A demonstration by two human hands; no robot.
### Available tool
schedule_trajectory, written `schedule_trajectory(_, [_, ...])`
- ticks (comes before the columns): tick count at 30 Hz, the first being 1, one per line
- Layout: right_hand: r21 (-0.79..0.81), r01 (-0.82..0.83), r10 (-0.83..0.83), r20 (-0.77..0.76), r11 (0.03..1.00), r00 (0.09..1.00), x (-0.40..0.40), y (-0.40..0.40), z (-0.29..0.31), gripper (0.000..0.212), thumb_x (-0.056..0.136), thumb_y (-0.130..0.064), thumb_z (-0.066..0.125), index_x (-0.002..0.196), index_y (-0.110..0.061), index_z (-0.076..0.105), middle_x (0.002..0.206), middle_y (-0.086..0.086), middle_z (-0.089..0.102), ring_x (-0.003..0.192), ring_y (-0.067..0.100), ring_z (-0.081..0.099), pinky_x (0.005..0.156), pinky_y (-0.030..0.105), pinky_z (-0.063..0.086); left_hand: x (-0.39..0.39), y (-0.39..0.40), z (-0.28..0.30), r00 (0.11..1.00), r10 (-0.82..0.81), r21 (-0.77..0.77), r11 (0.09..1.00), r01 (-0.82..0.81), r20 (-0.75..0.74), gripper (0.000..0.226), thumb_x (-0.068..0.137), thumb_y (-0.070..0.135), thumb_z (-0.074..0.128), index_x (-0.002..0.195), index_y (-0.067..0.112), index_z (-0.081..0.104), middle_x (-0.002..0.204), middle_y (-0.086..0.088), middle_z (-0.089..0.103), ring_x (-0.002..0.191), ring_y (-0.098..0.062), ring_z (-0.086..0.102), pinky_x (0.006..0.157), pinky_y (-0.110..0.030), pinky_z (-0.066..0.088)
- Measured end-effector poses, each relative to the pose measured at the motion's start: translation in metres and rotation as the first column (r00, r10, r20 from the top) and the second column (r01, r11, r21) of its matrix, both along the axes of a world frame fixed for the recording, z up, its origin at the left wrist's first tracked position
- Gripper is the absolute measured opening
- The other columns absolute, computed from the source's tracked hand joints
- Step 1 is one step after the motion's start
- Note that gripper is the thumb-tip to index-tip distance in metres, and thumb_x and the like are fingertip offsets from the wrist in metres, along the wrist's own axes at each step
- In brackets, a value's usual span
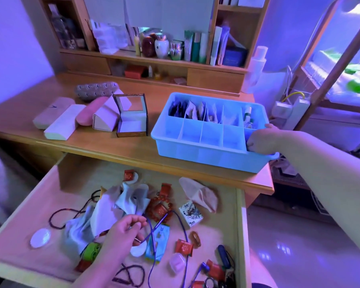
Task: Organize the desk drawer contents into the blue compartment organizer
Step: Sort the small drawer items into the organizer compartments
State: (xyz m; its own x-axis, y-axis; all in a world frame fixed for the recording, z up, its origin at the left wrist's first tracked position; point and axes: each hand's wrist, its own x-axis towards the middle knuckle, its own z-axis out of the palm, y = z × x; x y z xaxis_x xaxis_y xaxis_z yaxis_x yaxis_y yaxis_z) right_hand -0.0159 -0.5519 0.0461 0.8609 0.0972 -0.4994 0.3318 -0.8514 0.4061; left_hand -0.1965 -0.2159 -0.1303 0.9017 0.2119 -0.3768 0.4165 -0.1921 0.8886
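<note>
The blue compartment organizer (166, 140) stands on the desk at the right; its back row holds packets and small bottles. My right hand (262, 140) grips the organizer's right rim, fingers curled inside its near right compartment. Below, the open drawer (240, 221) holds loose items: white cloths (104, 210), red bead bracelet (156, 204), red packets, a small printed box (190, 213), a beige pouch (202, 194). My left hand (125, 233) pinches a purple cord (182, 225) that loops across the drawer.
Several glasses cases (59, 119) and an open small box (131, 117) lie on the desk at the left. Shelves with bottles and books rise behind. A power strip (289, 109) and cables sit right of the desk.
</note>
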Motion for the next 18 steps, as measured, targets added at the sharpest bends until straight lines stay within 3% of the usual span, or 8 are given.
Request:
schedule_trajectory(2, [-0.005, -0.046, 0.046, 0.01, 0.999, 0.999, -0.001, -0.004, -0.005, 0.027, 0.098, -0.033, 0.036, 0.099, -0.019, 0.059, 0.107, -0.002, 0.056, 0.109, 0.017, 0.048, 0.102, 0.036, 0.03, -0.001, 0.0, 0.001, 1.0, -0.005, 0.002, 1.0, 0.005, -0.005, 0.021, 0.094, 0.0, 0.048, 0.089, 0.01, 0.066, 0.087, -0.004, 0.071, 0.058, -0.014, 0.059, 0.059, -0.029, 0.052])
schedule_trajectory(5, [0.316, -0.01, -0.063, 0.22, 0.949, 0.974, -0.003, -0.016, 0.0, 0.028, 0.085, -0.035, 0.057, 0.069, -0.014, 0.065, 0.068, -0.001, 0.059, 0.069, 0.02, 0.054, 0.07, 0.031, 0.049, -0.002, 0.005, 0.005, 1.0, -0.014, 0.006, 1.0, 0.014, -0.003, 0.02, 0.093, 0.0, 0.049, 0.09, 0.01, 0.066, 0.088, -0.004, 0.07, 0.059, -0.015, 0.06, 0.061, -0.03, 0.053])
schedule_trajectory(7, [0.463, -0.078, -0.131, 0.402, 0.883, 0.906, -0.008, -0.022, -0.001, 0.025, 0.078, -0.035, 0.068, 0.068, -0.012, 0.066, 0.074, 0.0, 0.063, 0.07, 0.022, 0.057, 0.059, 0.03, 0.043, -0.002, 0.009, 0.009, 1.0, -0.007, 0.018, 1.0, 0.007, 0.003, 0.02, 0.093, 0.001, 0.05, 0.09, 0.011, 0.067, 0.086, -0.003, 0.07, 0.058, -0.012, 0.061, 0.058, -0.025, 0.052])
schedule_trajectory(9, [0.535, -0.093, -0.197, 0.461, 0.84, 0.865, -0.016, -0.018, -0.008, 0.027, 0.086, -0.037, 0.062, 0.079, -0.012, 0.066, 0.087, 0.005, 0.064, 0.084, 0.027, 0.059, 0.063, 0.031, 0.039, -0.002, 0.014, 0.012, 1.0, 0.017, 0.033, 0.999, -0.018, 0.022, 0.02, 0.092, 0.001, 0.05, 0.09, 0.012, 0.067, 0.082, -0.003, 0.068, 0.053, -0.008, 0.06, 0.049, -0.016, 0.046])
schedule_trajectory(11, [0.493, 0.003, -0.218, 0.379, 0.87, 0.899, -0.023, -0.013, -0.02, 0.044, 0.098, -0.042, 0.039, 0.083, -0.009, 0.065, 0.08, 0.007, 0.063, 0.092, 0.029, 0.058, 0.074, 0.032, 0.037, -0.003, 0.019, 0.014, 0.998, 0.048, 0.045, 0.998, -0.05, 0.039, 0.022, 0.092, 0.001, 0.049, 0.089, 0.014, 0.066, 0.083, -0.004, 0.068, 0.051, -0.007, 0.06, 0.047, -0.013, 0.044])
schedule_trajectory(14, [0.409, 0.12, -0.218, 0.202, 0.905, 0.955, -0.028, -0.012, -0.031, 0.061, 0.097, -0.053, 0.011, 0.103, -0.023, 0.064, 0.092, 0.003, 0.07, 0.116, 0.02, 0.053, 0.112, 0.033, 0.014, -0.005, 0.024, 0.015, 0.997, 0.06, 0.089, 0.994, -0.064, 0.044, 0.023, 0.092, 0.001, 0.05, 0.089, 0.017, 0.066, 0.087, -0.003, 0.069, 0.054, -0.005, 0.061, 0.052, -0.014, 0.048])
schedule_trajectory(16, [0.472, 0.088, -0.222, 0.237, 0.877, 0.946, -0.032, -0.009, -0.029, 0.077, 0.089, -0.065, 0.004, 0.085, -0.02, 0.066, 0.087, 0.002, 0.069, 0.106, 0.022, 0.057, 0.112, 0.038, 0.021, -0.007, 0.028, 0.014, 0.998, 0.059, 0.153, 0.986, -0.063, 0.033, 0.022, 0.091, 0.004, 0.051, 0.089, 0.02, 0.066, 0.085, -0.001, 0.069, 0.056, -0.003, 0.062, 0.053, -0.015, 0.05])
schedule_trajectory(18, [0.557, -0.163, -0.19, 0.521, 0.814, 0.832, -0.041, -0.004, -0.032, 0.073, 0.089, -0.066, 0.014, 0.063, -0.013, 0.057, 0.07, 0.002, 0.061, 0.083, 0.031, 0.059, 0.09, 0.039, 0.039, -0.008, 0.032, 0.012, 0.998, 0.053, 0.234, 0.97, -0.062, 0.047, 0.021, 0.09, 0.007, 0.056, 0.086, 0.025, 0.065, 0.077, 0.002, 0.069, 0.056, 0.0, 0.062, 0.051, -0.014, 0.047])
